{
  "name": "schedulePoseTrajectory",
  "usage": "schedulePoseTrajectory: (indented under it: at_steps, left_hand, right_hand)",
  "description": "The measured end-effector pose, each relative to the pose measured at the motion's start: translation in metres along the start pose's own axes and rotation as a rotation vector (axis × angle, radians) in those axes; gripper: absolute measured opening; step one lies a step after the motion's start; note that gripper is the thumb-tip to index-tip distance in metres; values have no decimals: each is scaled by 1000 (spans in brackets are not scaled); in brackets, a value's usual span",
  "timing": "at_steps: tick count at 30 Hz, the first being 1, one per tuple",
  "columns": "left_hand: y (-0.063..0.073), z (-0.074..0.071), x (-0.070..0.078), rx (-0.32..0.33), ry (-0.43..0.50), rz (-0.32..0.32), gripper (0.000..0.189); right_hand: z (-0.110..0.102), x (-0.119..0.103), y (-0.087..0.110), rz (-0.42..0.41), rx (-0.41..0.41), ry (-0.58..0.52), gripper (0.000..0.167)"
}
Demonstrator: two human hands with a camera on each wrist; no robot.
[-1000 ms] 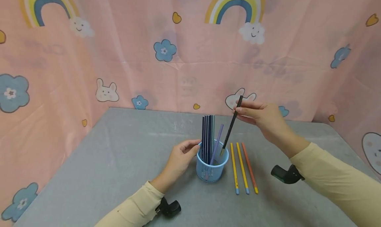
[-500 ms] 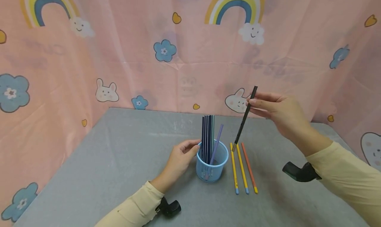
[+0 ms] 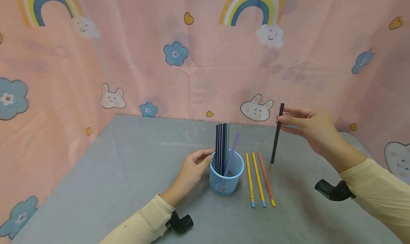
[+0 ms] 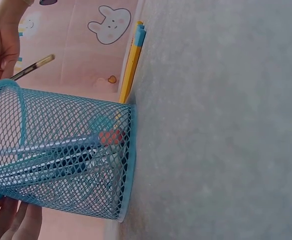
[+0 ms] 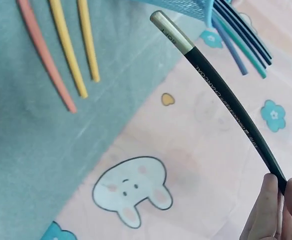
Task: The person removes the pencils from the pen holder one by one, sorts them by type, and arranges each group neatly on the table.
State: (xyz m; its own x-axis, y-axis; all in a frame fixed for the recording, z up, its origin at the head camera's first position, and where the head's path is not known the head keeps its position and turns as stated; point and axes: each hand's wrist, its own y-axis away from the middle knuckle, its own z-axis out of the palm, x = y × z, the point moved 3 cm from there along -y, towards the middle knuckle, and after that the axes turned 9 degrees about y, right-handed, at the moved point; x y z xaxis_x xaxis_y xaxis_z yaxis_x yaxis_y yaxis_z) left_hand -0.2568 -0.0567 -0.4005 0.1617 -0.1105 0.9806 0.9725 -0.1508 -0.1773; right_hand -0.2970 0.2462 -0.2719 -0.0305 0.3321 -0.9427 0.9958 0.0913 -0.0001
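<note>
My right hand [image 3: 315, 126] pinches a black charcoal pencil [image 3: 277, 139] near its upper end. The pencil hangs almost upright over the grey table, its gold-coloured lower end [image 5: 171, 31] marked SOFT. In the head view it is to the right of two yellow pencils [image 3: 258, 180] and an orange one [image 3: 267, 180], which lie side by side. My left hand [image 3: 190, 174] holds the light blue mesh pencil cup [image 3: 225, 185] at the left of its rim, thumb and fingers curved against it. Inside the cup stand several dark pencils [image 3: 221, 148] and a purple one [image 3: 232, 149].
The grey table [image 3: 144, 158] reaches back to a pink printed cloth [image 3: 205, 59] that hangs behind and at both sides. Black wrist cameras [image 3: 180, 223] sit on both sleeves.
My right hand has lifted the charcoal pencil out of the cup and carried it right, past the row of pencils, then lowered it somewhat. The left hand stays at the cup.
</note>
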Motion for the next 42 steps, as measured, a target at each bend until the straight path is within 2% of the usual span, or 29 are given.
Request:
schedulePoseTrajectory:
  at_steps: [2,5,8,9,12,18,25,42]
  left_hand:
    - [0,-2,0,9,-2,-2,30]
    - [0,-3,1,15,1,-4,29]
    - [-1,-4,0,18,6,-3,29]
    - [0,-4,0,18,6,-1,28]
    - [0,-5,-1,22,-1,-2,28]
    - [1,-3,-2,12,-6,4,29]
    - [1,-2,-4,4,13,-15,29]
    - [2,0,0,8,-5,-18,30]
  right_hand:
    - [1,3,-2,13,-9,84,45]
    - [1,9,-5,41,-21,145,31]
    - [3,19,-8,91,-40,181,33]
    - [3,23,-9,108,-47,190,36]
    - [5,36,-11,138,-73,243,60]
    - [6,61,-13,187,-104,247,59]
    - [15,83,-14,248,-98,350,56]
    - [25,114,-16,362,-98,383,52]
